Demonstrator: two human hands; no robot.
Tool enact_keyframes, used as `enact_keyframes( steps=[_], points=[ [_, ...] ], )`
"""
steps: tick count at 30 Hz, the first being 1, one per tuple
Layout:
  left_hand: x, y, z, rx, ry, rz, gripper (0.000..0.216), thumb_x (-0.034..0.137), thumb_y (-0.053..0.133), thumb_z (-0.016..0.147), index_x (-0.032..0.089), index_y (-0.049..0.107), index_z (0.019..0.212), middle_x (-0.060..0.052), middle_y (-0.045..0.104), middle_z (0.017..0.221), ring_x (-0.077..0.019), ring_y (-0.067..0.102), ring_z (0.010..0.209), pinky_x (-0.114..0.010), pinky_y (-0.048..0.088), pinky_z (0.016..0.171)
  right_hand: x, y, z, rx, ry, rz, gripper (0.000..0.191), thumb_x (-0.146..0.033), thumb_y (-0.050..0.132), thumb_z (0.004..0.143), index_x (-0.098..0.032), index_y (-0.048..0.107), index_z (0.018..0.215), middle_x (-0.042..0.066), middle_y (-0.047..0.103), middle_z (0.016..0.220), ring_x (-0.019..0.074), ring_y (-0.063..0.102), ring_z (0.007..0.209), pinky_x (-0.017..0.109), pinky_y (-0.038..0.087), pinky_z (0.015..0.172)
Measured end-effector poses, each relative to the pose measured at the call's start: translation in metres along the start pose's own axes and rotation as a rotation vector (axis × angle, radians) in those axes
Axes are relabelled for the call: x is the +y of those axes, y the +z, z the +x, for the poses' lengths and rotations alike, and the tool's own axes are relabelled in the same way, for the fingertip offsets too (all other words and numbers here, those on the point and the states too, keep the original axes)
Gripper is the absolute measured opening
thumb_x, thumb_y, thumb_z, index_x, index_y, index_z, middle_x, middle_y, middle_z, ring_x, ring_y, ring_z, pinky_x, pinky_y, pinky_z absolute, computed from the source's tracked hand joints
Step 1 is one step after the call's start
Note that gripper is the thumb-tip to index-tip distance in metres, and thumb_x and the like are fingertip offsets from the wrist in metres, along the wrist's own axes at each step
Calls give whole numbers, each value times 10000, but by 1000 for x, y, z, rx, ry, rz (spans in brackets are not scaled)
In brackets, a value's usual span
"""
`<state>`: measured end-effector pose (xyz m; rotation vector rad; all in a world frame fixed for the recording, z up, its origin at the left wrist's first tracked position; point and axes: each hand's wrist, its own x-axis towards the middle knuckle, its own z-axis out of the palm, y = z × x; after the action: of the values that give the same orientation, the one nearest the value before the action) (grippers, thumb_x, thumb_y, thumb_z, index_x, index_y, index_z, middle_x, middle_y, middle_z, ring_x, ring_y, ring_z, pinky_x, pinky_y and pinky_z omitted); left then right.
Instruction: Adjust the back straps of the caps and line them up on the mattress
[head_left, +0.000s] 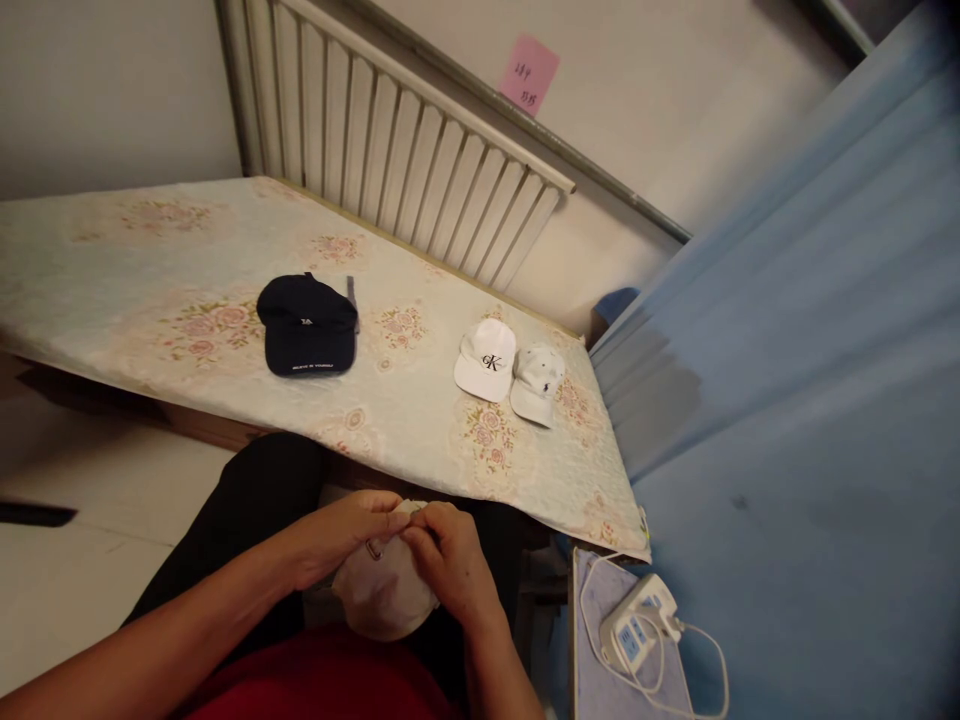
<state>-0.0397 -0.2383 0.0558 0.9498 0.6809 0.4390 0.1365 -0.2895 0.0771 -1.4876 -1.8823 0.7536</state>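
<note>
A pale beige cap (386, 595) rests in my lap, its rounded crown towards me. My left hand (365, 527) pinches the strap end at the cap's far edge, near a small metal buckle (374, 549). From the other side, my right hand (452, 557) closes on the same edge, with fingertips meeting those of the left. What exactly lies between the fingertips is hard to see. On the bed ahead sit a black cap (307, 325), a white cap with black letters (486, 360) and another white cap with a small dark emblem (538, 385).
The bed (420, 420) has a floral cover and a radiator (405, 140) behind it. A blue curtain (787, 400) hangs at the right. A white power strip (639, 622) with a looped cable lies on a small table (592, 690). A pink note (529, 75) is on the wall.
</note>
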Motion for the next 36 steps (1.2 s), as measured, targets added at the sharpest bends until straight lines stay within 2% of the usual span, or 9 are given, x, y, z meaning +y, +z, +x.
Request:
enact_keyframes(
  steps=[5, 13, 22, 31, 36],
  points=[
    [3, 2, 0, 16, 3, 26, 471, 577, 752, 730, 136, 661, 868, -6, 632, 727, -138, 504, 640, -238, 324, 588, 1, 1, 0, 4, -26, -12, 160, -150, 629, 874, -198, 609, 722, -30, 600, 726, 133, 520, 735, 266, 340, 704],
    [14, 0, -4, 41, 23, -5, 453, 544, 774, 724, 144, 657, 902, -27, 682, 801, -148, 565, 687, -245, 396, 640, 7, -8, 1, 30, 18, -31, 176, -110, 634, 845, -190, 579, 698, -26, 571, 719, 144, 518, 750, 273, 341, 710],
    [14, -1, -3, 14, -1, -24, 446, 535, 770, 724, 153, 652, 921, -42, 692, 834, -161, 581, 697, -253, 403, 643, 5, -12, -1, 29, 19, -3, 124, -112, 630, 839, -201, 666, 761, -14, 610, 771, 155, 543, 797, 281, 382, 743],
    [19, -2, -6, 24, 10, 159, 281, 394, 755, 711, 183, 672, 878, 13, 643, 772, -148, 527, 685, -228, 334, 604, 1, -10, -2, 18, -3, 22, 194, -105, 602, 858, -205, 606, 692, -23, 564, 724, 150, 518, 759, 275, 371, 713],
    [19, -2, -7, -45, 2, 211, 279, 427, 706, 774, 166, 663, 862, 10, 619, 758, -137, 489, 667, -227, 326, 615, 2, -10, -3, 24, -20, 21, 199, -108, 591, 849, -203, 569, 676, -24, 533, 714, 146, 496, 743, 268, 349, 686]
  ],
)
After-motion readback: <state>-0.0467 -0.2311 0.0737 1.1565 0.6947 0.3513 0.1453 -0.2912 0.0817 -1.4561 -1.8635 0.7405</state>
